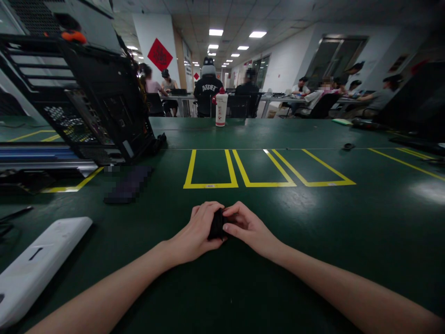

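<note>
A small black object [216, 225] is held between my two hands, low over the green table [229, 287] near the middle of the view. My left hand [200, 229] wraps round its left side, with fingers over the top and the thumb below. From the right, my right hand [248, 228] touches its edge with bent fingers and thumb. What the object is cannot be made out, as the fingers cover part of it.
Yellow tape outlines [213, 185] lie beyond my hands. A white device [41, 264], a dark flat item [128, 184] and a black computer case [100, 102] stand or lie left. A white cup [221, 109] stands at the far edge; people sit at desks behind.
</note>
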Available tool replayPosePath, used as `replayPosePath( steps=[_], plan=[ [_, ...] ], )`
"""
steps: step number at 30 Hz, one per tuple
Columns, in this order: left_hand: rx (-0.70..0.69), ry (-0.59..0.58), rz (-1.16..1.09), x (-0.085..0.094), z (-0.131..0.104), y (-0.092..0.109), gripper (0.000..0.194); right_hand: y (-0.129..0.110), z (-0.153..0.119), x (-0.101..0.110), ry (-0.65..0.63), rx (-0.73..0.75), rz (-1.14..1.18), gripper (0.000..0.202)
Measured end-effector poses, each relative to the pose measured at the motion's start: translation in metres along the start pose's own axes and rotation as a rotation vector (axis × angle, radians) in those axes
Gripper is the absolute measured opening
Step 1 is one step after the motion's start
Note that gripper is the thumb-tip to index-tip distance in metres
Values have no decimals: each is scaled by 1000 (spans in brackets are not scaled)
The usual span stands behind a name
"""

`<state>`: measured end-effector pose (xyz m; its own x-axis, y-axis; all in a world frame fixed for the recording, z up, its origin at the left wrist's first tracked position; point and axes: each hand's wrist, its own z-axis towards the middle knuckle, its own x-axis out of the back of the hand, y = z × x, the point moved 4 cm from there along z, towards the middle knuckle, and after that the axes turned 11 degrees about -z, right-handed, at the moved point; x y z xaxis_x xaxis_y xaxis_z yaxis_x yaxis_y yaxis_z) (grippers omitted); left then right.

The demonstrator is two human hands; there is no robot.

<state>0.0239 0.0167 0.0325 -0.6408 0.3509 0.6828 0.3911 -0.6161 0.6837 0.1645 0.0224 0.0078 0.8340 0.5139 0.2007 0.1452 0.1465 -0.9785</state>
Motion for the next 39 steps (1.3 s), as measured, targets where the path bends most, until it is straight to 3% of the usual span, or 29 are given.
replayPosePath(
  steps=[5, 12, 17, 23, 30, 35, 39],
  plan=[
    [9, -16, -19, 0, 0, 0, 54, -1, 1, 2, 19, -38, -66, 28],
    [5, 2, -2, -2, 1, -2, 60, -1, -1, 0, -28, 38, -36, 34],
    [5, 0, -6, -1, 1, 0, 55, 0, 0, 1, 31, 20, -20, 20],
    [15, -5, -18, -1, 1, 0, 53, -1, 0, 0, 25, -6, -120, 27],
    [38, -18, -32, -1, 0, -2, 59, -6, -3, 0, 21, 107, -177, 32],
    [20, -6, -26, -2, 1, -2, 56, -2, -1, 0, 28, 51, -117, 21],
    [31, -2, -19, -3, 2, -3, 54, 1, 0, -1, 57, 55, -182, 24]
  ],
)
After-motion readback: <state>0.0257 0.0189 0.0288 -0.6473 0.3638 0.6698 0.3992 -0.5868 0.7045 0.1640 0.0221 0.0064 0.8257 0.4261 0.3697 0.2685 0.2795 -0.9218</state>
